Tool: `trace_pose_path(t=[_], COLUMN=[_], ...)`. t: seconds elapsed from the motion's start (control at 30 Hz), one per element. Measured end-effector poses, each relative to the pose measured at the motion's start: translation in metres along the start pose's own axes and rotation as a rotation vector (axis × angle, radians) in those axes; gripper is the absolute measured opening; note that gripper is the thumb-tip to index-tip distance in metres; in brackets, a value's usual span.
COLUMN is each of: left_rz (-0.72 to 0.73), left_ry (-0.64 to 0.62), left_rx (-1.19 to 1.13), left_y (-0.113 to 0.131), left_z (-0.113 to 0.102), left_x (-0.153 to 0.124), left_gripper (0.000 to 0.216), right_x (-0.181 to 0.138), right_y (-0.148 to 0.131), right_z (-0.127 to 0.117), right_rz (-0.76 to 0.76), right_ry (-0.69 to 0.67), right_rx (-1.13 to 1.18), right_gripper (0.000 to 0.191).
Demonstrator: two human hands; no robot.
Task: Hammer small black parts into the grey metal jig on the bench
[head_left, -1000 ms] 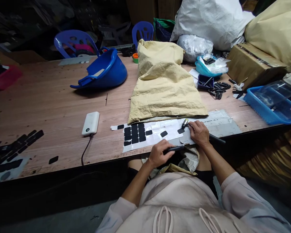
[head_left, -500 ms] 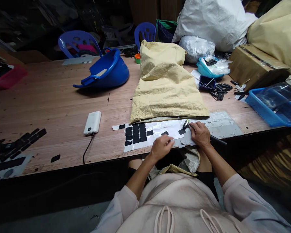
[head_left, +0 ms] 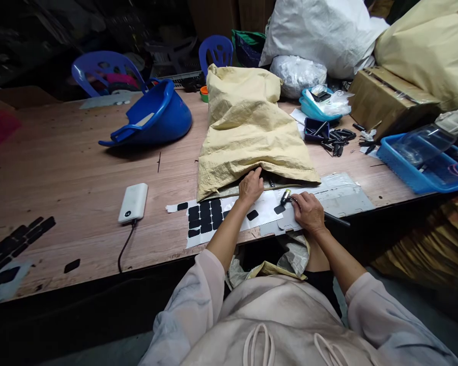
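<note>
In the head view, the left hand [head_left: 251, 187] touches the raised edge of the sack [head_left: 248, 119] on the counter [head_left: 80, 188]; I cannot tell its grip. The right hand [head_left: 309, 211] holds a hammer [head_left: 285, 196] near a black patch [head_left: 279, 209].

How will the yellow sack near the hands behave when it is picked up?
The yellow sack is probably floppy: its surface is creased and its near edge arches up. It seems unlikely to roll, because it lies broad and low. Its contents might slide out, since something dark shows at the opening.
</note>
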State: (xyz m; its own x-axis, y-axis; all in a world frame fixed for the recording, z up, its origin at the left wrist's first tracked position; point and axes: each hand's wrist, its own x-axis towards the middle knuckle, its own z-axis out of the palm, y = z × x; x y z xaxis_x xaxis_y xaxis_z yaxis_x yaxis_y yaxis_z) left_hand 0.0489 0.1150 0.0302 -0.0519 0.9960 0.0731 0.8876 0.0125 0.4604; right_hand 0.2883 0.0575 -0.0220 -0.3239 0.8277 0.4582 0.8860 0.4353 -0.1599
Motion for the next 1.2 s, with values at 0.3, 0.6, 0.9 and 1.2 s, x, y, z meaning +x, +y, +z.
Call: trace_pose_path(t=[0.3, 0.6, 0.9, 1.2], left_rz=[-0.304, -0.226, 0.113, 0.177], left_ry=[-0.070, -0.151, -0.122, -0.058], left_rx=[-0.069, -0.187, -0.366, -0.362], left_y=[0.040, 0.013, -0.032, -0.041], left_z=[0.014, -0.009, 0.008, 0.026], left_x=[0.023, 0.005, -0.085, -0.088], left_gripper=[0.025, 0.008, 0.014, 0.019], right_x=[0.000, 0.000, 0.000, 0.005], right_y=[0.000, 0.000, 0.000, 0.006], right_z=[-0.001, 0.000, 0.000, -0.003], right_rz=[0.006, 0.022, 0.023, 0.010], right_ry=[-0.005, -0.020, -0.001, 0.005], right_rx=[-0.007, 0.020, 0.029, 0.100], right_gripper=[0.023, 0.023, 0.023, 0.024])
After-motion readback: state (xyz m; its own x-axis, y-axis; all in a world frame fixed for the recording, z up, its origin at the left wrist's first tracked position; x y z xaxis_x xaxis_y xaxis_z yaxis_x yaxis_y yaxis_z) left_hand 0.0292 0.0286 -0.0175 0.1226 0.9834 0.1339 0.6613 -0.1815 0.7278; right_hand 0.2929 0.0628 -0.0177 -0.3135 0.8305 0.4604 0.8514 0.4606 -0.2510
